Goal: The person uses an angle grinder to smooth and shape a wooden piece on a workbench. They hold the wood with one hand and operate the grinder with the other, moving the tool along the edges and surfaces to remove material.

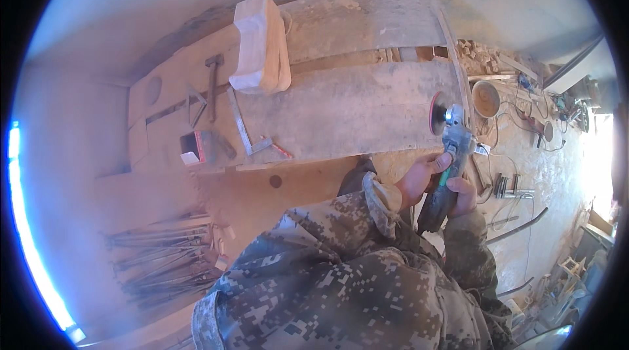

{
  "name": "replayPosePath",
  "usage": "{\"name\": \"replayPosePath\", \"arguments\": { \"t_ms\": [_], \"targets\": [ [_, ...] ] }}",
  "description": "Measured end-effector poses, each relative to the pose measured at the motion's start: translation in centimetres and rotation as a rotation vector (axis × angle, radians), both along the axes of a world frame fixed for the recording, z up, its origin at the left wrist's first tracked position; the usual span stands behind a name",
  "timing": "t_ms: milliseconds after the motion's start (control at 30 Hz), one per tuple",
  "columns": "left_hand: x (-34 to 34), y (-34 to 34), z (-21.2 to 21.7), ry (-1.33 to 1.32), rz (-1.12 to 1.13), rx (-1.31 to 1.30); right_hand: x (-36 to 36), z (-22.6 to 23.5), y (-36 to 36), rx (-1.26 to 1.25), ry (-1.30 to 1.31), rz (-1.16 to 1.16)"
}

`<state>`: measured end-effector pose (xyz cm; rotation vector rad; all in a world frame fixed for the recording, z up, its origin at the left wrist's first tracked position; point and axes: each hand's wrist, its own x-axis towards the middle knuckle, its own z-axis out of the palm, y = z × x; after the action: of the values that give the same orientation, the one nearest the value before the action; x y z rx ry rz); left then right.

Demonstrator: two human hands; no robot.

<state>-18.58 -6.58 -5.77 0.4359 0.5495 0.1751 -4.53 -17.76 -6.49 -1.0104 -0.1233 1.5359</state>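
Both my hands are closed around an angle grinder [457,143] at the right end of the workbench [367,104]. My left hand [419,183] grips the body from the left, thumb lying along it. On the other side, my right hand [462,196] wraps the dark rear part of the handle. A round sanding disc [437,113] with a reddish edge sits on the grinder's head and faces left, over the bench. Whether it spins I cannot tell. Apart from the disc, toward the back left, a pale curved wooden piece [262,48] stands on the bench.
On the bench's left lie a hammer [213,88], a metal triangle [194,104], a carpenter's square [239,120] and a small open box [192,147]. Wood strips [167,252] are piled at lower left. A round pan [485,99], cords and metal tools lie on the floor to the right.
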Motion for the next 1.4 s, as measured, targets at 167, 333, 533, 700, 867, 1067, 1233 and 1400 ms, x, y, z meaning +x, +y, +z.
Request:
{"name": "replayPosePath", "arguments": {
  "t_ms": [167,333,533,700,867,1067,1233,1400],
  "targets": [
    [-0.9,-1.5,-1.1,-0.071,0.11,-0.137,-0.4,0.8,-0.7,0.091,-0.098,0.07],
    [-2.1,-1.3,-3.0,0.03,0.174,-0.259,-3.0,2.9,2.0,0.096,-0.189,0.05],
    [-5.8,4.2,-6.2,0.448,-0.065,0.113,-1.8,-0.3,7.5,-0.086,-0.655,0.082],
    [-12.7,7.8,-11.2,0.592,0.095,0.273,2.7,-9.0,12.4,-0.131,-1.228,0.075],
    [-20.8,10.2,-15.2,0.737,-0.017,0.552,7.2,-10.4,17.3,-0.429,-1.741,0.346],
    [-21.9,13.5,-10.3,0.996,-0.378,0.754,9.2,-13.1,17.4,-0.525,-2.055,0.614],
    [-21.9,13.6,-12.5,0.956,-0.423,0.767,7.1,-16.7,14.5,-0.38,-2.251,0.656],
    [-21.8,16.2,-12.5,1.02,-0.524,0.912,4.6,-15.8,15.8,-0.481,-1.731,0.661]
  ]
}}
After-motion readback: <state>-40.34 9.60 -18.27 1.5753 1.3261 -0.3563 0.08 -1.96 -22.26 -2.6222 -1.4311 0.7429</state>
